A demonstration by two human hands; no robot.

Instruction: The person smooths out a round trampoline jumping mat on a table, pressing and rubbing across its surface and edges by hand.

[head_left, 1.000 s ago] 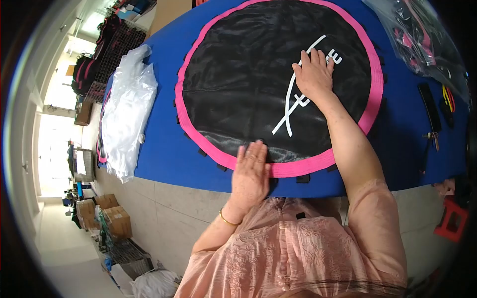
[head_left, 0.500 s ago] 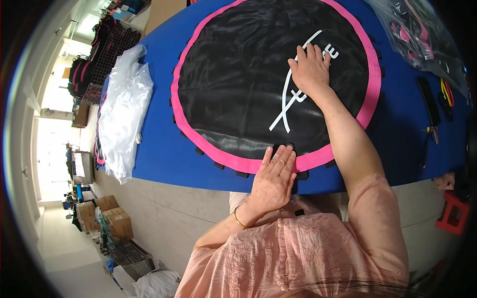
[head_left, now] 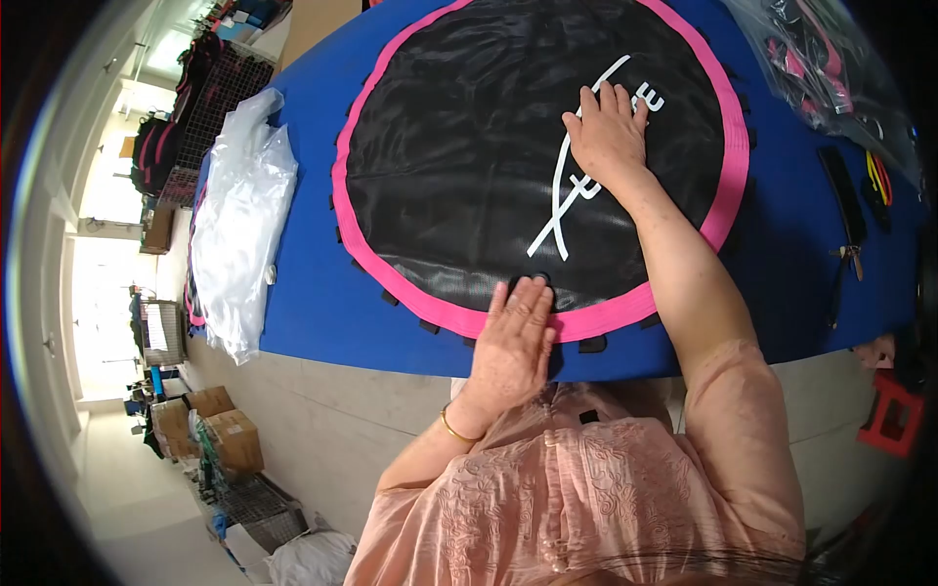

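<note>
A round black fabric mat [head_left: 440, 176] with a pink border and small black tabs around its edge lies on a blue table [head_left: 313, 303]. My right hand [head_left: 608, 137] rests flat on the mat, fingers spread, partly covering its white lettering and curved white line. At the near edge, my left hand [head_left: 515, 337] lies across the pink border with its fingers stretched forward. A small dark round object [head_left: 542, 278] shows just past those fingertips; what it is, or whether the palm covers more of it, I cannot tell.
Clear plastic bags [head_left: 244, 225] lie at the table's left. A plastic bag of black and pink items [head_left: 811, 59] is at the back right, near a black strap [head_left: 842, 195] and keys. Cardboard boxes [head_left: 233, 439] and a red stool [head_left: 891, 415] stand on the floor.
My left hand first moved right along the near border, then partway back left. My right hand has shifted slightly left with the mat beneath it, staying flat.
</note>
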